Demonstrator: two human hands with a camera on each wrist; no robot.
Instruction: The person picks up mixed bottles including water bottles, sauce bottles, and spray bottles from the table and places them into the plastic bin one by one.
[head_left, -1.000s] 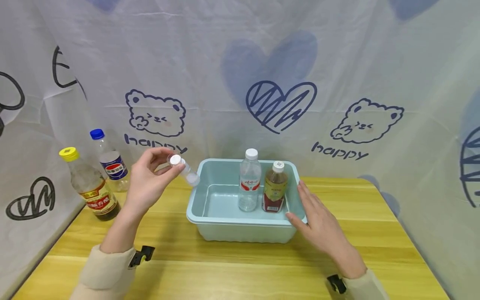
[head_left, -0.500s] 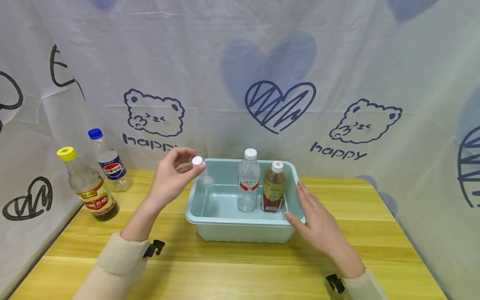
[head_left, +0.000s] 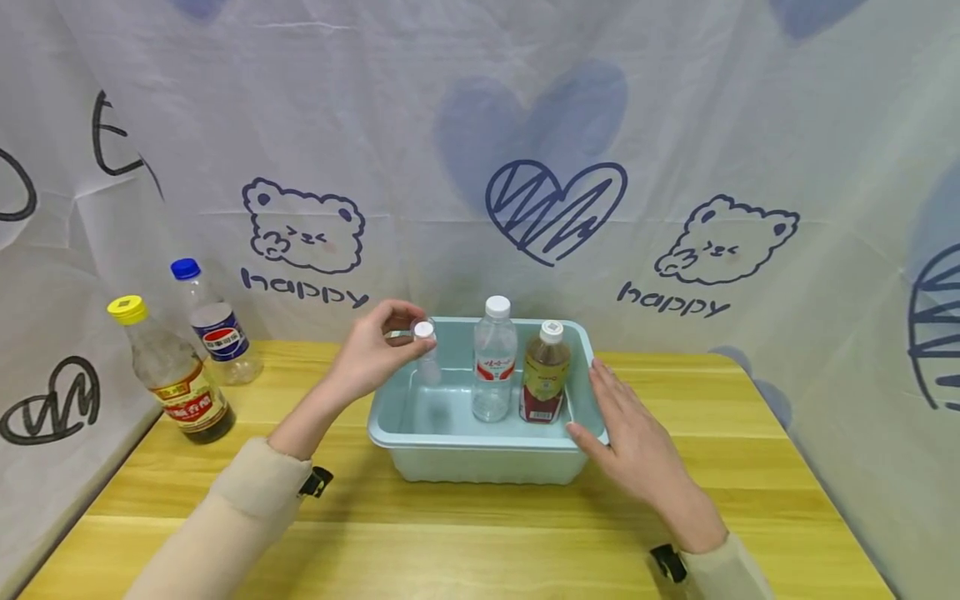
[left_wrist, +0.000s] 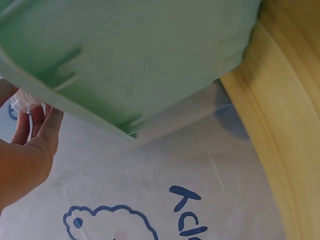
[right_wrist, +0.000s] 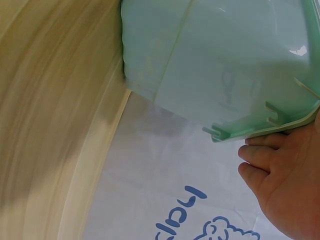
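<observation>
My left hand point(head_left: 375, 350) pinches a small clear bottle with a white cap point(head_left: 430, 365) near its top. The bottle hangs nearly upright over the left end of a light blue plastic bin point(head_left: 487, 444). In the left wrist view, the bin's wall point(left_wrist: 150, 55) hides much of that bottle point(left_wrist: 22, 102). My right hand point(head_left: 637, 446) rests on the bin's right end, fingers extended along the rim and thumb at the front corner. Inside the bin stand a clear water bottle with a red label point(head_left: 492, 392) and a brown drink bottle with a white cap point(head_left: 545, 379).
At the table's left side stand a yellow-capped vinegar bottle point(head_left: 180, 387) and a blue-capped Pepsi bottle point(head_left: 219, 329). A pale printed cloth point(head_left: 420, 208) hangs behind the wooden table point(head_left: 465, 533). The bin's left part lies below the held bottle.
My left hand has carried the small bottle rightward, from beside the bin's left rim to above its inside. The bottle has gone from tilted to nearly upright. My right hand stays on the rim.
</observation>
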